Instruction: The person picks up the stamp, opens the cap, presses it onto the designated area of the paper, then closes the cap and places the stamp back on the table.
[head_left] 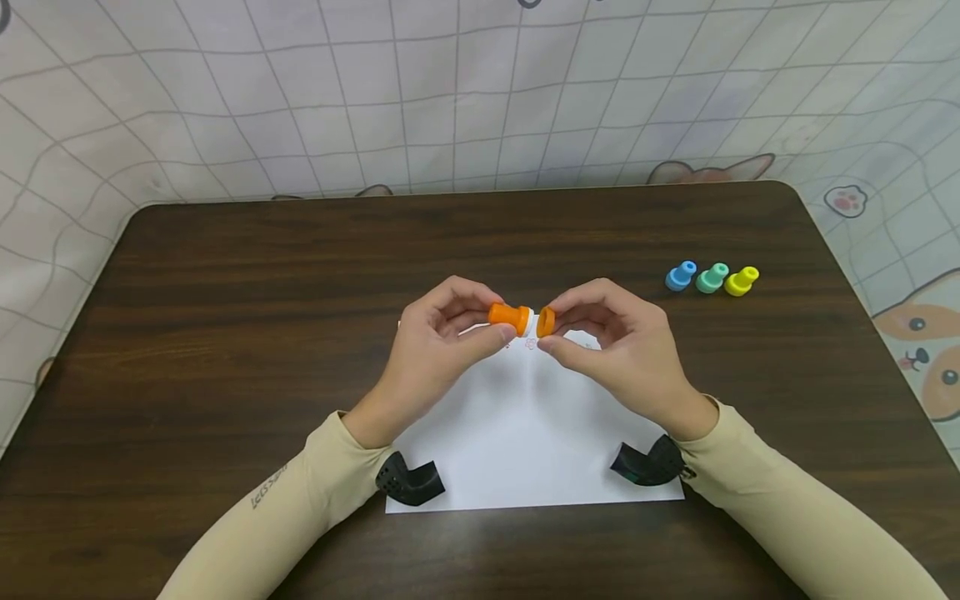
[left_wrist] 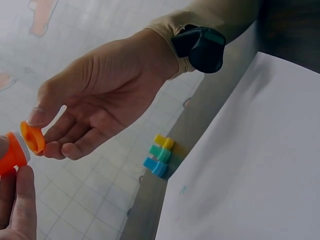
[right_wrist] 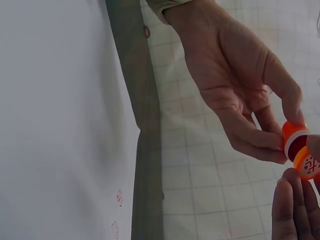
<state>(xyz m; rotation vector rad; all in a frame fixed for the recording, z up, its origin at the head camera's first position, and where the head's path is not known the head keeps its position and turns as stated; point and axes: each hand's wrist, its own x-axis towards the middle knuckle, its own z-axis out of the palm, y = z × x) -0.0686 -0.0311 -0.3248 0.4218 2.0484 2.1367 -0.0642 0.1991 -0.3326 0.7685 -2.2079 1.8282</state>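
Note:
My left hand [head_left: 453, 329] pinches an orange toy stamp [head_left: 508, 316] by its body, its white collar and stamping end turned toward the right. Between the thumb and fingertips of my right hand [head_left: 611, 346] is the stamp's orange cap [head_left: 546, 322]. Cap and stamp are apart by a small gap. A dark red stamping face [right_wrist: 297, 145] shows inside the white collar in the right wrist view, and the cap's top carries a red printed design. Both hands are above the far edge of a white sheet of paper [head_left: 525, 433], which bears small red and teal marks.
Blue [head_left: 680, 276], green [head_left: 712, 278] and yellow [head_left: 742, 282] stamps stand in a row at the right rear of the dark wooden table [head_left: 225, 333]. A white cloth [head_left: 427, 100] with a grid pattern hangs behind the table.

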